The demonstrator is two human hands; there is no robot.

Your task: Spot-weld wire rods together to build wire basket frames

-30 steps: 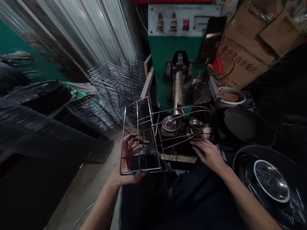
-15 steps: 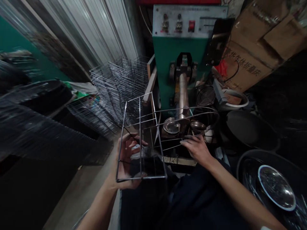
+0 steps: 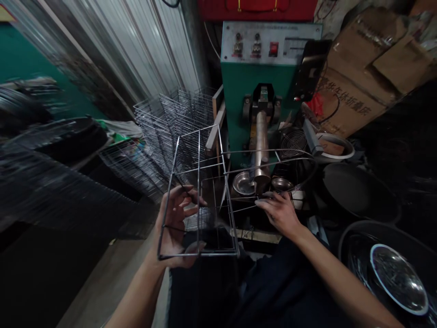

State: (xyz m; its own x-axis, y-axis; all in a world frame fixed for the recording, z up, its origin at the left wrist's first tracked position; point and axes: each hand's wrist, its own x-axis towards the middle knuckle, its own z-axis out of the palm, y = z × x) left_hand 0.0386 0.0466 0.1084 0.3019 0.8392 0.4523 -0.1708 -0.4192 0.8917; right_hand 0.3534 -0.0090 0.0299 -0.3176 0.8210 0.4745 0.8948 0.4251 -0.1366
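Note:
A wire frame (image 3: pixel 199 177) of thin metal rods stands out in front of me, its boxy end on the left and long curved rods running right. My left hand (image 3: pixel 179 223) grips the boxy end from below, fingers inside it and thumb near its bottom rod. My right hand (image 3: pixel 278 212) pinches the rods at the right, just below the metal cylinder (image 3: pixel 261 146) of the green machine (image 3: pixel 235 95). The curved rods pass around the cylinder's lower end; whether they touch it I cannot tell.
Stacked wire racks (image 3: pixel 177 123) stand at the left. Small metal bowls (image 3: pixel 244 183) lie under the cylinder. Dark round pans (image 3: pixel 358 189) and a tub holding a shiny round dish (image 3: pixel 398 279) are at the right, below cardboard boxes (image 3: pixel 358 86).
The view has tilted up slightly, so the machine sits lower in the picture. My left hand and the boxy end of the frame have shifted slightly left. Both hands keep their hold.

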